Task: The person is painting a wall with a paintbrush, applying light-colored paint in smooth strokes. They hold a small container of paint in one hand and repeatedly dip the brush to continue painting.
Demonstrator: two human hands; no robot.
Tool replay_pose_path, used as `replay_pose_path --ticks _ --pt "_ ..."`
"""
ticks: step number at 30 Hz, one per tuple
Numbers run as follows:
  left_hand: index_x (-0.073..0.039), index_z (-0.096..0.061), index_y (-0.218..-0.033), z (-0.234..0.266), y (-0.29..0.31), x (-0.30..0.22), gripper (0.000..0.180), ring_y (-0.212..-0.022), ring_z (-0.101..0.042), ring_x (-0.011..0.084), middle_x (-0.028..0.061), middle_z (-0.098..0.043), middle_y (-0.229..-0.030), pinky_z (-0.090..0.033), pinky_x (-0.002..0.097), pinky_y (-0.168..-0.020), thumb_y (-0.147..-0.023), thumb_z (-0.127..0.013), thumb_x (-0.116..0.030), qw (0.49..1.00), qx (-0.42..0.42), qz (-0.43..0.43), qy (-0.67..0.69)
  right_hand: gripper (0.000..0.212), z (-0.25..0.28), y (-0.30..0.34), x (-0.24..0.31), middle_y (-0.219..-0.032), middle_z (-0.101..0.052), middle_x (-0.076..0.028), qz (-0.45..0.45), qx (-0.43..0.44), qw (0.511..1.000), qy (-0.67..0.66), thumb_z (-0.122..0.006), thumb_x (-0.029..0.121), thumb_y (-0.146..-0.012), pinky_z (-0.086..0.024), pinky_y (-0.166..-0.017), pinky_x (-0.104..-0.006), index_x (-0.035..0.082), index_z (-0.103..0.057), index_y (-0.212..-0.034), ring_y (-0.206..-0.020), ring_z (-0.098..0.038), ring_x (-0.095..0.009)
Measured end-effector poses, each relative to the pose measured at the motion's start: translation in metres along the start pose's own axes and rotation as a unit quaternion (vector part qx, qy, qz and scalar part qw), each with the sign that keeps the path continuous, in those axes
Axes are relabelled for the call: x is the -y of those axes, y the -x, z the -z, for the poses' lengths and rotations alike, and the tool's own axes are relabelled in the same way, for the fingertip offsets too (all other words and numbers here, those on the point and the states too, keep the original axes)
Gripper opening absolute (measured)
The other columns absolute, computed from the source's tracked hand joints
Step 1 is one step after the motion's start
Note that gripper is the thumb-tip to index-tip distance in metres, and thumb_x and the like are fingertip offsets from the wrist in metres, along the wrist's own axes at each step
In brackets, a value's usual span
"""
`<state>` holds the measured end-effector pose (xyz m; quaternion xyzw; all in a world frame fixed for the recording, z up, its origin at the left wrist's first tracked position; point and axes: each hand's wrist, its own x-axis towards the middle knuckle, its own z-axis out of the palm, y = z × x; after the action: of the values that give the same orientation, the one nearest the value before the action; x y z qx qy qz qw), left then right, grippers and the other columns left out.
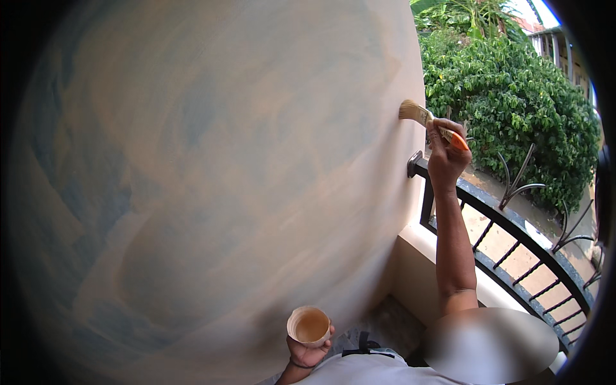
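Note:
In my raised right hand (448, 157) is a paintbrush (420, 114) with pale bristles and an orange-tipped handle. Its bristles meet the wall (256, 160) close to the wall's right edge. That wall carries patchy beige strokes over blue-grey. Low and near my body, my left hand (307, 351) is wrapped round a small round cup (309, 326). The cup is upright, and tan liquid shows inside it. A dark band circles my left wrist.
A black metal railing (513, 237) curves along the right, fixed to the wall by a bracket (414, 164). Below it runs a pale ledge (410, 256). Curled metal spikes (513, 186) rise beyond the railing, with leafy green bushes (507, 102) behind. Dark floor (391, 321) shows at the wall's foot.

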<state>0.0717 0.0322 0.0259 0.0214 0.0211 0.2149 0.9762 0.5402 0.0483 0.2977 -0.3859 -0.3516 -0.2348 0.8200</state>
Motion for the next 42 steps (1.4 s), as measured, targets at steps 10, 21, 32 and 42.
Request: replay_pose_path --ticks 10,21,32,42 --pt "-0.015 -0.058 -0.14 -0.01 -0.001 0.006 0.065 -0.133 -0.051 0.0378 0.0188 -0.051 -0.139 -0.058 0.0482 -0.095 -0.092 -0.066 -0.058 0.999 -0.01 0.021 0.027 0.024 -0.034 0.08 0.125 -0.095 -0.075 -0.018 0.243 0.339 0.904 -0.096 -0.082 -0.008 -0.076 -0.059 -0.065 -0.0332 0.0 -0.072 -0.096 -0.076 -0.074 -0.026" --pt "-0.004 -0.06 -0.131 -0.014 0.0 0.009 0.065 -0.099 -0.065 0.0386 0.024 -0.066 -0.115 -0.059 0.044 -0.065 -0.093 -0.059 -0.056 0.983 -0.039 -0.144 -0.111 0.013 -0.103 -0.23 0.08 -0.087 -0.076 -0.003 0.13 0.059 0.985 -0.092 -0.08 0.012 -0.091 -0.048 -0.062 -0.0248 0.005 -0.077 -0.102 -0.071 -0.063 -0.008" --pt "-0.019 -0.062 -0.136 -0.011 0.022 -0.002 0.056 -0.128 -0.052 0.0373 0.0182 -0.055 -0.135 -0.056 0.0493 -0.093 -0.093 -0.064 -0.055 0.996 0.036 -0.073 0.036 0.012 -0.103 -0.081 0.152 -0.094 -0.077 -0.01 0.261 0.387 0.873 -0.138 -0.08 -0.003 -0.084 -0.059 -0.077 -0.0322 0.004 -0.074 -0.092 -0.087 -0.075 -0.019" --pt "-0.002 -0.059 -0.132 -0.025 -0.007 0.031 0.065 -0.105 -0.064 0.0395 0.0226 -0.066 -0.115 -0.061 0.0446 -0.066 -0.093 -0.059 -0.055 0.973 -0.035 -0.229 -0.023 0.021 -0.14 -0.338 0.087 -0.09 -0.076 0.0 0.202 0.044 0.977 -0.054 -0.083 0.021 -0.089 -0.049 -0.064 -0.0253 0.01 -0.079 -0.106 -0.07 -0.062 -0.007"
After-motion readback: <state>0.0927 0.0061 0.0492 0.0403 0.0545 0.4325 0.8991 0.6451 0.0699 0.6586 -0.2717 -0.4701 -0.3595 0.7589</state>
